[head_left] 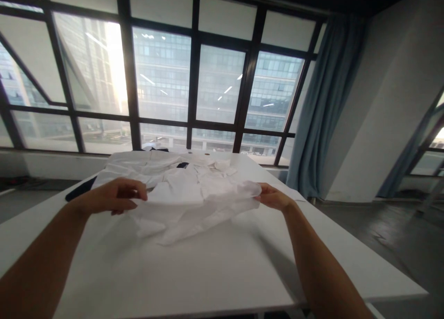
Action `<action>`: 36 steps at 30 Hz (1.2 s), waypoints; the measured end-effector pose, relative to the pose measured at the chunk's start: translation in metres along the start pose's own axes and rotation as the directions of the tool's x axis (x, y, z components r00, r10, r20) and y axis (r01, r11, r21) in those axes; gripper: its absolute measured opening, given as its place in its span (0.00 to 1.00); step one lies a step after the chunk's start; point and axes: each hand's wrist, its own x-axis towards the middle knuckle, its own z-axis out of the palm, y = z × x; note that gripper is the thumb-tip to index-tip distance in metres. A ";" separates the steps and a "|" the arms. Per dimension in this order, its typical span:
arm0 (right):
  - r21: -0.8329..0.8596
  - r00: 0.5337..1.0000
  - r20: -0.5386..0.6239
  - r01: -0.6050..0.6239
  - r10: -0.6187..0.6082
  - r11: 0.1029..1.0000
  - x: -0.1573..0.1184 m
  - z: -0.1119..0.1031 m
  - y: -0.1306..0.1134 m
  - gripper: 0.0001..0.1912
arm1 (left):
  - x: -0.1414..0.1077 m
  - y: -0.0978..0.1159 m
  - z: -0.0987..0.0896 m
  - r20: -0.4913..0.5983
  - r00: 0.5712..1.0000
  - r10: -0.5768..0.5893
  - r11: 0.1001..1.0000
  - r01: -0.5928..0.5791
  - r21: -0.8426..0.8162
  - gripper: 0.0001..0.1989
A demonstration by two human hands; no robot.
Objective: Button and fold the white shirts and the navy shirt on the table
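Note:
A white garment (197,194) lies rumpled on the white table (180,282), its near edge partly lifted and slightly blurred. At its right end, my right hand (274,196) pinches the edge of the fabric between thumb and fingers. My left hand (120,196) is at the left end, fingers curled but apart from the thumb, with the fingertips beside the cloth and nothing visibly gripped between them. More white fabric (138,164) spreads behind, toward the far side of the table.
Dark cloth (80,189) shows at the table's left edge, and a small dark patch (182,165) lies among the white fabric. Beyond the table are framed windows (163,74). A blue curtain (326,101) hangs at the right, beside a pale pillar (367,115).

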 end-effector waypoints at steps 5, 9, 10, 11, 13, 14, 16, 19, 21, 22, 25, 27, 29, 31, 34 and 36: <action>0.017 0.994 0.097 0.037 -0.039 0.999 -0.010 -0.006 -0.009 0.32 | 0.002 0.006 0.006 -0.023 0.989 0.145 0.955 -0.146 -0.259 0.20; -0.159 0.961 0.187 -0.177 0.206 0.971 0.009 0.014 0.003 0.26 | 0.015 0.043 0.046 0.168 0.937 0.307 0.950 -0.290 -0.118 0.18; -0.206 0.943 0.201 -0.223 0.265 0.953 0.015 0.022 0.008 0.25 | 0.017 0.051 0.060 0.294 0.904 0.311 0.950 -0.297 -0.092 0.17; -0.252 0.928 0.206 -0.255 0.309 0.934 0.021 0.029 0.012 0.25 | 0.020 0.056 0.074 0.401 0.868 0.293 0.954 -0.293 -0.062 0.16; -0.335 0.906 0.207 -0.290 0.370 0.896 0.030 0.043 0.021 0.26 | 0.025 0.057 0.100 0.471 0.854 0.220 0.954 -0.290 0.080 0.17; -0.371 0.896 0.209 -0.297 0.391 0.880 0.034 0.049 0.025 0.27 | 0.027 0.054 0.111 0.460 0.869 0.179 0.943 -0.286 0.172 0.19; -0.421 0.881 0.226 -0.296 0.416 0.857 0.039 0.061 0.028 0.28 | 0.032 0.045 0.127 0.404 0.909 0.107 0.905 -0.257 0.339 0.22; -0.494 0.862 0.264 -0.264 0.433 0.828 0.043 0.079 0.025 0.26 | 0.037 0.036 0.132 0.367 0.928 0.067 0.875 -0.232 0.425 0.13; -0.564 0.855 0.271 -0.231 0.442 0.793 0.046 0.092 0.022 0.25 | 0.038 0.037 0.125 0.352 0.930 0.107 0.874 -0.256 0.413 0.05; -0.596 0.855 0.273 -0.209 0.440 0.775 0.047 0.098 0.021 0.23 | 0.039 0.038 0.120 0.348 0.926 0.145 0.880 -0.281 0.382 0.05; -0.625 0.878 0.281 -0.138 0.387 0.768 0.052 0.112 0.024 0.14 | 0.041 0.040 0.102 0.263 0.925 0.273 0.924 -0.328 0.195 0.10; -0.553 0.905 0.271 -0.134 0.329 0.822 0.055 0.115 0.027 0.12 | 0.045 0.037 0.094 0.063 0.953 0.295 0.954 -0.298 0.038 0.15; -0.381 0.948 0.195 -0.163 0.251 0.910 0.058 0.115 0.028 0.15 | 0.049 0.034 0.092 -0.166 0.962 0.218 0.966 -0.238 -0.106 0.18; -0.175 0.981 0.098 -0.149 0.168 0.973 0.059 0.114 0.026 0.18 | 0.050 0.034 0.095 -0.228 0.963 0.144 0.959 -0.192 -0.207 0.19; -0.036 0.990 0.110 -0.086 0.090 0.996 0.058 0.113 0.020 0.21 | 0.045 0.040 0.106 -0.001 0.984 0.177 0.968 -0.174 -0.183 0.19; -0.079 0.975 0.195 -0.096 0.110 0.992 0.056 0.111 0.016 0.22 | 0.038 0.044 0.112 0.183 0.962 0.205 0.978 -0.196 -0.066 0.20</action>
